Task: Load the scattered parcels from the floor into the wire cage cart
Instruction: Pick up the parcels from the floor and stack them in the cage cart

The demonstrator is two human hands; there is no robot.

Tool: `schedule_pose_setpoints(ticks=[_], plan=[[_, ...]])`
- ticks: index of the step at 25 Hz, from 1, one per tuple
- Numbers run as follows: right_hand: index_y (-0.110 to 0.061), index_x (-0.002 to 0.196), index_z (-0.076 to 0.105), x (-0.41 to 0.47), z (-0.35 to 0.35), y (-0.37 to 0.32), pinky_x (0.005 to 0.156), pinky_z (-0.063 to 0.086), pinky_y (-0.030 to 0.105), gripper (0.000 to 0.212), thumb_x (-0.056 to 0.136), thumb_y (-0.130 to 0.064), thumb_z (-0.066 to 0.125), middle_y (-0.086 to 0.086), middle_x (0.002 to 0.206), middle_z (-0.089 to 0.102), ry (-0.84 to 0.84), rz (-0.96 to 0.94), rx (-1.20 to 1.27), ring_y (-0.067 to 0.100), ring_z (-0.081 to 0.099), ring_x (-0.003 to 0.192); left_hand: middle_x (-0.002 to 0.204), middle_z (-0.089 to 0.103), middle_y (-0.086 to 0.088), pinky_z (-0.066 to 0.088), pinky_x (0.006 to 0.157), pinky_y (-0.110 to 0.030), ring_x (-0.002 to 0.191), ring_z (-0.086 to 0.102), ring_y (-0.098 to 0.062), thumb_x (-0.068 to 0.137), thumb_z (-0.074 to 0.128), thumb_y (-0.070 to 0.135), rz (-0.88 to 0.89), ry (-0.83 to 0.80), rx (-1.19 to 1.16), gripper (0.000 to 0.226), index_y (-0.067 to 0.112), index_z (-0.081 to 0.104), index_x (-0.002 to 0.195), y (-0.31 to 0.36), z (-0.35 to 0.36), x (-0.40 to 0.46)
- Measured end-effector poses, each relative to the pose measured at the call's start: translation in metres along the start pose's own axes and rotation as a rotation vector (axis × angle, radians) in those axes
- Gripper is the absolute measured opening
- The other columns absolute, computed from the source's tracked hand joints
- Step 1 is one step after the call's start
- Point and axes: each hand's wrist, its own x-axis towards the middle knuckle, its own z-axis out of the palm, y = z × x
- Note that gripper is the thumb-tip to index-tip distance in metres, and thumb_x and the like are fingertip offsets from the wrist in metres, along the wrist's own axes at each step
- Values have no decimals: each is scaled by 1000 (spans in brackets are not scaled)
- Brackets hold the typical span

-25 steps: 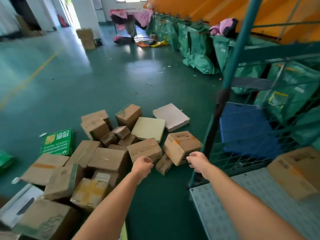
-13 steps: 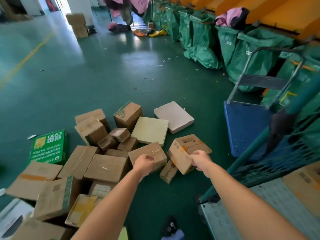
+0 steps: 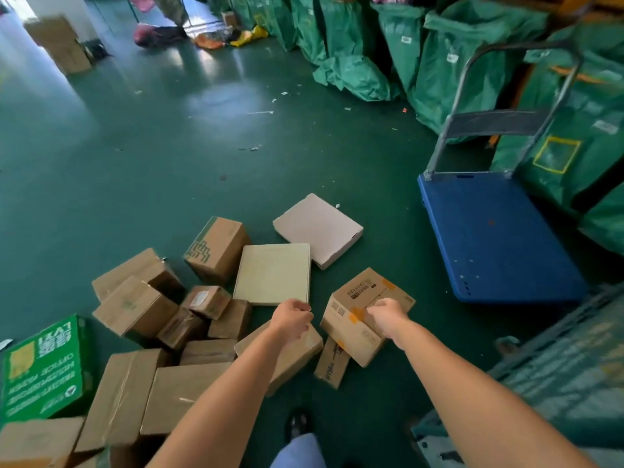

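The parcels (image 3: 209,319) mostly lie heaped on the green floor (image 3: 169,146), so loading looks barely begun; left hand (image 3: 291,319) and right hand (image 3: 387,315) reach out loosely curled, empty, near a taped box (image 3: 354,298); cage cart (image 3: 557,373) at right

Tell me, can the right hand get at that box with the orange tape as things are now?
Probably yes. The right hand already hovers over the orange-taped box, whose top is bare, with nothing stacked on it. Whether the fingers touch it yet is unclear.
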Motion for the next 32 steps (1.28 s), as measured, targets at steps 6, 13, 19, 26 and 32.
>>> schedule_pose_setpoints(ticks=[6,13,19,26,32], plan=[[-13,132,49,68,-11,-56,87,49,35,34,99,-18,49,5,107,51,120,81,44,20,49,94,105,61,-10,52,87,-38,100,63,-27,95,54,9,12,-122,121,28,6,56,123,61,-12,112],[-11,131,49,155,-27,-55,87,44,33,33,98,-16,50,8,128,54,148,230,123,24,53,108,115,60,-11,52,86,-36,103,60,-26,96,52,11,-23,-259,324,27,5,59,122,111,36,223],[-13,138,42,274,-36,3,79,43,30,42,97,-18,52,9,135,50,156,393,132,26,54,112,109,62,-7,52,89,-34,95,57,-20,95,53,12,-80,-284,350,7,18,56,94,104,126,330],[-15,154,10,404,-4,92,107,36,42,82,93,-35,61,8,159,17,166,556,251,31,31,140,127,57,-9,56,83,-37,97,61,-22,90,62,24,-158,-242,502,54,15,41,139,26,211,467],[-16,154,-4,466,40,154,111,30,44,96,90,-43,63,7,161,10,127,682,368,32,23,144,122,55,-6,58,80,-45,97,62,-25,83,71,37,-177,-211,613,71,22,30,138,-39,251,536]])
